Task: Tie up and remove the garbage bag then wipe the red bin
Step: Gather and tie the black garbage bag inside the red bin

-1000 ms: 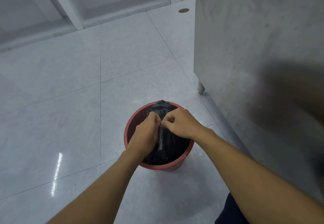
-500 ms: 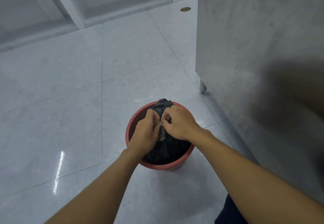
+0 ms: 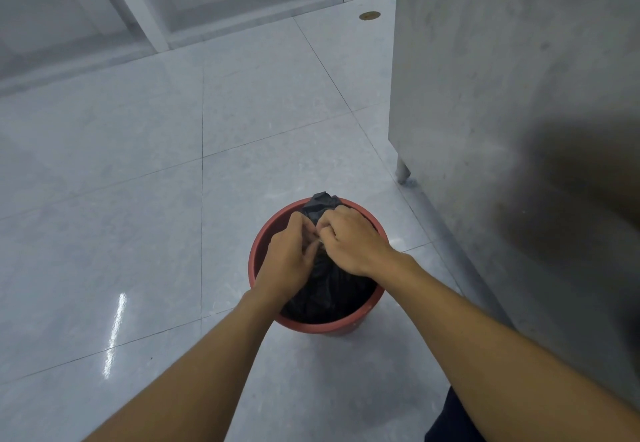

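Your left hand [image 3: 289,258] and right hand [image 3: 349,242] are bunched together over the red bin [image 3: 320,325], fingers curled tight and pinching the gathered neck of the black garbage bag [image 3: 329,289]. The bag sits inside the bin, with a crumpled tuft sticking up past your knuckles at 12 o'clock. The bin stands on the pale tiled floor [image 3: 138,199], and a steel cabinet [image 3: 502,78] rises near it at 2 o'clock.

A crumpled black plastic garbage bag [image 3: 325,289] sat inside the round red plastic bin [image 3: 332,326], its gathered top [image 3: 320,202] poking above the rim.
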